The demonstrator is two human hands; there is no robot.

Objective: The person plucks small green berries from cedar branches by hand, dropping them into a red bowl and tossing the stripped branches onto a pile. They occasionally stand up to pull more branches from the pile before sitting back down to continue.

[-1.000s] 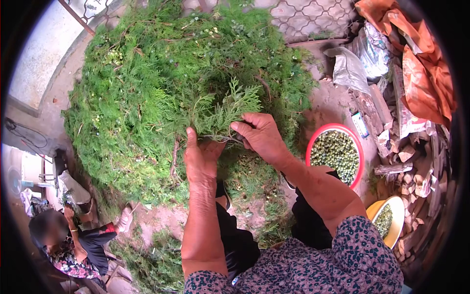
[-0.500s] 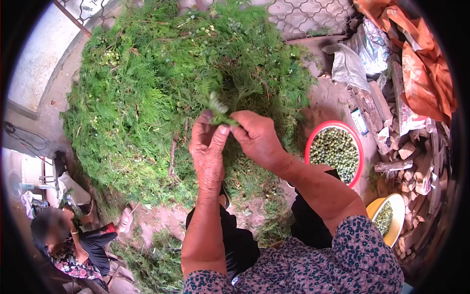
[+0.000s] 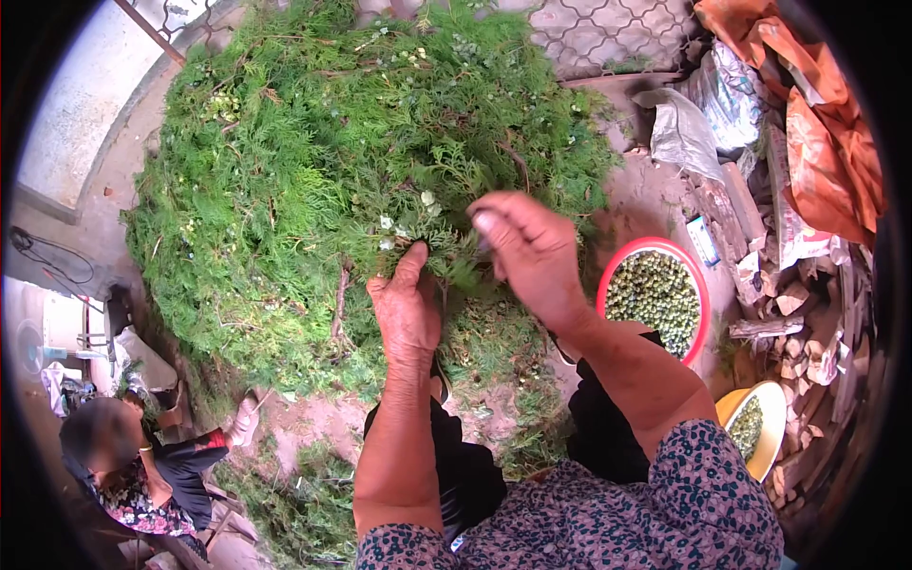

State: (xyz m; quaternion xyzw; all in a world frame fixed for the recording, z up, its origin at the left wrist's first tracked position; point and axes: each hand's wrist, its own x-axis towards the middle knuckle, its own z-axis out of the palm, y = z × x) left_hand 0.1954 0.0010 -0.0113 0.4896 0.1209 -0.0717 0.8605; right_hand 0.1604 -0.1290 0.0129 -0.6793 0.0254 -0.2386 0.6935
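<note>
A green sprig [image 3: 423, 223] with several pale, round cones is held between the thumb and fingers of my left hand [image 3: 407, 309]. My right hand [image 3: 534, 256] is just to the right of the sprig, apart from my left hand, with its fingers curled and pinched together. Whether something small is between those fingertips cannot be made out. Both hands are above the front part of a big heap of green conifer branches [image 3: 275, 199]. More pale cones show among the branches at the back.
A red-rimmed basin [image 3: 705, 304] of green cones stands right of my right forearm, a yellow basin [image 3: 776, 427] with more below it. Split firewood [image 3: 793, 361], sacks [image 3: 727, 95] and an orange tarp [image 3: 826, 161] line the right. Another person [image 3: 142, 475] sits at lower left.
My right hand has moved right, away from my left hand and the sprig. The sprig, upright and blurred before, is now spread out in my left hand.
</note>
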